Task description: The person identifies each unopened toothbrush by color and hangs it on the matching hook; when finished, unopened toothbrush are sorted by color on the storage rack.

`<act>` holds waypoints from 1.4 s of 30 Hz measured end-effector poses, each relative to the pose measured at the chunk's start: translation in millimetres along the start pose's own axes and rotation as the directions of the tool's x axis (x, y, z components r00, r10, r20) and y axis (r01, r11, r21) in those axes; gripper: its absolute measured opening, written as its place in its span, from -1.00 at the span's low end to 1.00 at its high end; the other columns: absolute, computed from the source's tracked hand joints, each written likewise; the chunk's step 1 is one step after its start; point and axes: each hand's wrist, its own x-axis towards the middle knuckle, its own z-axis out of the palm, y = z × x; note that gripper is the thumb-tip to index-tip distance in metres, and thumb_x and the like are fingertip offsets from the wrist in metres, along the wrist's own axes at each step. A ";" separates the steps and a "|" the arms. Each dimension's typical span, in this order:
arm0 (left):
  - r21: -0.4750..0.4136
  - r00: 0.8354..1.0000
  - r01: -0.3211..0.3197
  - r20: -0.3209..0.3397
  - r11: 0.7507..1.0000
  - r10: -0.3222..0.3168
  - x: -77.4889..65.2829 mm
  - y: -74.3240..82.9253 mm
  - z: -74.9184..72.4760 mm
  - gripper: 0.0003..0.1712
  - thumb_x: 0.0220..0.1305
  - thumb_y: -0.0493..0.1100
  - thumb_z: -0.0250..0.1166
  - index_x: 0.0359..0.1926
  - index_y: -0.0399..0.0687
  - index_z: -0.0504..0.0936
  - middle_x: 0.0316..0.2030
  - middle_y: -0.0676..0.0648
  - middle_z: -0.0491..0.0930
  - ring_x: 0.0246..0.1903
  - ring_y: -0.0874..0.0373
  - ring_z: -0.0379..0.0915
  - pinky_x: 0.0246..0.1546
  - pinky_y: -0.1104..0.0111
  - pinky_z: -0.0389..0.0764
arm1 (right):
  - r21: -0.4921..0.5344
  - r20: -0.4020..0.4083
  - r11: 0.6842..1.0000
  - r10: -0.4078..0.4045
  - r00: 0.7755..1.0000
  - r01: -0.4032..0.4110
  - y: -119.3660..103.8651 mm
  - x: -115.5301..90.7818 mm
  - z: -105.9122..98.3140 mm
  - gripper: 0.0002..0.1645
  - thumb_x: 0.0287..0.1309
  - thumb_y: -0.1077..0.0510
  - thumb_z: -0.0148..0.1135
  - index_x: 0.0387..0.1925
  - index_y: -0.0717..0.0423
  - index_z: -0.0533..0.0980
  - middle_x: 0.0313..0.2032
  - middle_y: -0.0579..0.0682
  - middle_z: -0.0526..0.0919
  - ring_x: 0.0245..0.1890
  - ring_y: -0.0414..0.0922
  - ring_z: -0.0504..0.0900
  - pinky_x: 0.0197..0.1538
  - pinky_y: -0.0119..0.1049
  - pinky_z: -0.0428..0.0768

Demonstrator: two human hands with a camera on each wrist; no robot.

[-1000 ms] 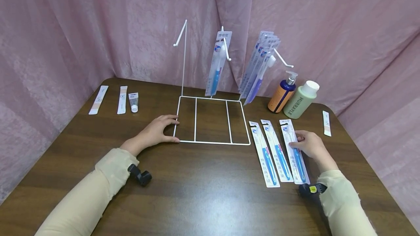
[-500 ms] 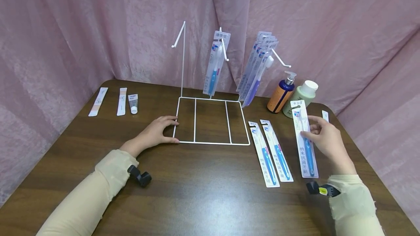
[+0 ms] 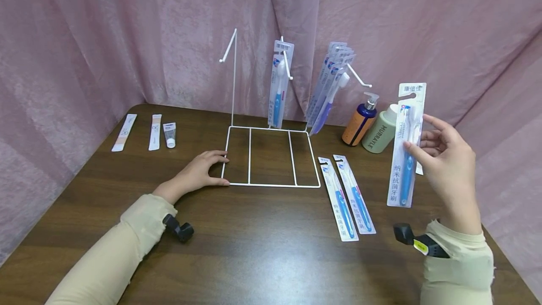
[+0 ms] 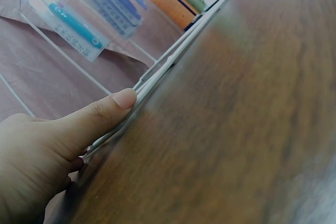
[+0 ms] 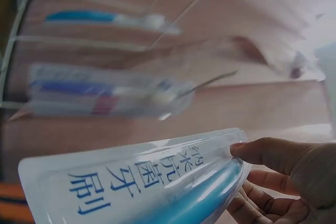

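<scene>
In the head view my right hand [image 3: 449,168] holds a packaged toothbrush [image 3: 405,154] upright above the table, thumb in front and fingers behind. Its blue handle shows through the clear pack, also in the right wrist view. Two more packaged toothbrushes, a left one [image 3: 338,201] and a right one [image 3: 354,196], lie side by side on the table. My left hand [image 3: 199,173] rests at the front left corner of a white wire rack [image 3: 275,185], thumb and fingers extended and spread apart, touching its bars. The thumb lies along the wire in the left wrist view; the other fingers are mostly hidden.
One toothbrush pack [image 3: 279,86] hangs on the middle hook, several packs [image 3: 328,88] on the right hook; the left hook [image 3: 228,46] is bare. A pump bottle [image 3: 360,124] and green bottle [image 3: 381,131] stand behind right. Sachets [image 3: 124,132] and a small tube [image 3: 170,134] lie far left.
My right hand has picked up the rightmost toothbrush pack from the table and raised it up and to the right. My left hand has stayed at the rack.
</scene>
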 end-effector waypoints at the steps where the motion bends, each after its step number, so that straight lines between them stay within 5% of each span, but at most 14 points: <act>1: 0.001 1.000 -0.002 -0.001 1.000 0.002 0.0 -0.3 -0.1 -0.21 -0.06 0.14 0.50 0.16 -0.18 0.54 0.31 -0.21 0.38 0.33 -0.21 0.21 0.33 -0.11 0.23 | 0.027 -0.024 1.000 0.002 1.000 -0.001 -6.8 -1.4 0.0 -0.27 0.06 0.26 0.38 0.29 -0.03 0.40 -0.39 -0.49 0.45 -0.47 -0.62 0.46 -0.33 -0.82 0.45; 10: 0.003 1.000 0.013 0.012 1.000 -0.013 -0.9 -0.2 -2.5 -0.20 -0.05 0.16 0.49 0.17 -0.18 0.54 0.32 -0.21 0.36 0.34 -0.22 0.20 0.33 -0.12 0.23 | 0.209 -0.065 0.962 -0.166 0.984 0.176 -62.4 -9.3 21.3 -0.28 0.00 0.37 0.39 0.24 -0.04 0.46 -0.35 -0.47 0.52 -0.40 -0.53 0.55 -0.25 -0.77 0.52; 16: 0.000 1.000 0.018 0.019 1.000 -0.018 -1.5 -0.9 -2.0 -0.21 -0.03 0.15 0.48 0.17 -0.17 0.53 0.32 -0.21 0.36 0.34 -0.23 0.19 0.33 -0.14 0.23 | 0.323 -0.027 0.916 -0.242 0.970 0.237 -80.9 -5.7 48.7 -0.29 -0.02 0.41 0.39 0.22 0.12 0.46 -0.33 -0.21 0.57 -0.40 -0.49 0.55 -0.24 -0.72 0.55; 22: 0.007 1.000 0.021 0.018 1.000 -0.021 -1.1 -1.0 -1.8 -0.20 -0.02 0.17 0.47 0.18 -0.16 0.53 0.32 -0.21 0.35 0.34 -0.23 0.19 0.32 -0.14 0.23 | 0.373 0.000 0.895 -0.263 0.965 0.244 -92.8 0.1 75.6 -0.28 -0.01 0.41 0.38 0.25 0.16 0.42 -0.27 0.19 0.61 -0.40 -0.49 0.52 -0.23 -0.72 0.54; 30: 0.017 1.000 0.016 0.014 1.000 -0.016 -1.5 -0.5 -1.2 -0.20 -0.03 0.18 0.47 0.17 -0.16 0.53 0.31 -0.21 0.37 0.33 -0.23 0.20 0.32 -0.14 0.24 | 0.366 0.044 0.898 -0.278 0.959 0.244 -102.7 7.4 105.4 -0.28 0.00 0.35 0.40 0.25 0.14 0.42 -0.25 0.21 0.63 -0.42 -0.47 0.51 -0.22 -0.71 0.55; 37: 0.018 1.000 -0.002 -0.004 1.000 0.002 -1.5 -1.2 2.0 -0.21 -0.04 0.18 0.48 0.16 -0.17 0.54 0.29 -0.21 0.39 0.32 -0.21 0.23 0.31 -0.12 0.26 | 0.359 0.071 0.905 -0.269 0.961 0.227 -111.3 9.7 119.2 -0.27 0.00 0.32 0.42 0.26 0.11 0.41 -0.24 0.19 0.64 -0.35 -0.16 0.59 -0.24 -0.68 0.56; 42: 0.010 1.000 0.009 0.003 1.000 -0.009 -1.6 0.0 1.5 -0.21 -0.04 0.17 0.48 0.16 -0.16 0.54 0.31 -0.20 0.38 0.33 -0.21 0.22 0.32 -0.11 0.25 | 0.345 0.079 0.909 -0.276 0.958 0.234 -115.1 9.8 125.7 -0.29 0.02 0.29 0.41 0.25 0.11 0.42 -0.22 0.19 0.65 -0.31 -0.06 0.63 -0.18 -0.44 0.66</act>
